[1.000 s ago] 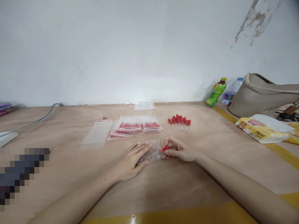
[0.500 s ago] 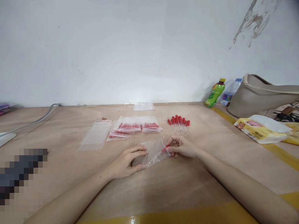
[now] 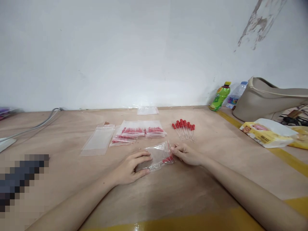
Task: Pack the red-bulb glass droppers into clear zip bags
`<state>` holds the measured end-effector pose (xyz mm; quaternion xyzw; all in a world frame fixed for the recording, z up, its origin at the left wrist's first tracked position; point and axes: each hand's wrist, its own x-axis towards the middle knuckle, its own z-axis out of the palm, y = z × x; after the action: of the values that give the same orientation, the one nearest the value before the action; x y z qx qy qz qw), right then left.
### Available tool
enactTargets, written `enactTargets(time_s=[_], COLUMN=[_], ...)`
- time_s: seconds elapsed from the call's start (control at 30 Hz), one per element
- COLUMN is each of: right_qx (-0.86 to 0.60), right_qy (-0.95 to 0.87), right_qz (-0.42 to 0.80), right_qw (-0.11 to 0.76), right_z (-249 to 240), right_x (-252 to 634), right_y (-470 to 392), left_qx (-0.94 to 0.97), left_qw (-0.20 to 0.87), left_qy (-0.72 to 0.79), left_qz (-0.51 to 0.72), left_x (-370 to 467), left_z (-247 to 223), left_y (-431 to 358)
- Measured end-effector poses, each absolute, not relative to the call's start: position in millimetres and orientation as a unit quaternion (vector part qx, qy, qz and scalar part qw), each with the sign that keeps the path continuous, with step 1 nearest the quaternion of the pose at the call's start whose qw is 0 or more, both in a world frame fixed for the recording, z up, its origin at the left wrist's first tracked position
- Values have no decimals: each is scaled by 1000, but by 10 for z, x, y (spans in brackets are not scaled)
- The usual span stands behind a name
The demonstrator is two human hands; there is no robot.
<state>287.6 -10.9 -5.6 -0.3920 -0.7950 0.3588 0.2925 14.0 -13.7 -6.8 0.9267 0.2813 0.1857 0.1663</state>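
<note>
A clear zip-lock bag (image 3: 157, 154) lies between my two hands, its red-striped mouth facing right. Droppers with red rubber bulbs (image 3: 167, 159) are inside, near the mouth. My left hand (image 3: 134, 165) holds the bag's left end, fingers on the upper side and thumb at the lower edge. My right hand (image 3: 185, 154) is closed at the mouth, thumb and curled fingers pinching its edge. Beyond it, a fan of loose red-bulbed droppers (image 3: 184, 126) rests on the table. Filled bags (image 3: 144, 128) with red bulbs showing are stacked behind the held bag.
Flat, unfilled bags (image 3: 98, 139) lie left of the filled stack; another bag (image 3: 147, 110) is by the wall. At right are a green drink bottle (image 3: 220, 96), a water bottle (image 3: 236, 95), a beige bag (image 3: 264, 101) and a tissue pack (image 3: 267, 134). A cable (image 3: 36, 126) runs along the left.
The droppers held at the bag's mouth are now inside it, released by my right hand. That hand has shifted slightly to the bag's edge. My left hand stays put.
</note>
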Motion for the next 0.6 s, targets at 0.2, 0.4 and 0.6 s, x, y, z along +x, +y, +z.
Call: enactTargets(time_s=[0.2, 0.4, 0.6], right_qx=[-432, -535, -541], right_qy=[-712, -580, -553], right_qz=[465, 522, 542], right_qw=[301, 324, 328], right_z=[-66, -110, -138], right_x=[2770, 2771, 2804], right_y=[-188, -189, -160], left_qx=[926, 925, 930], left_qw=[152, 154, 158], left_qy=[285, 290, 282], left_qz=[195, 190, 175], left_x=[141, 155, 133], left_z=[-86, -75, -102], left_y=[-140, -138, -101])
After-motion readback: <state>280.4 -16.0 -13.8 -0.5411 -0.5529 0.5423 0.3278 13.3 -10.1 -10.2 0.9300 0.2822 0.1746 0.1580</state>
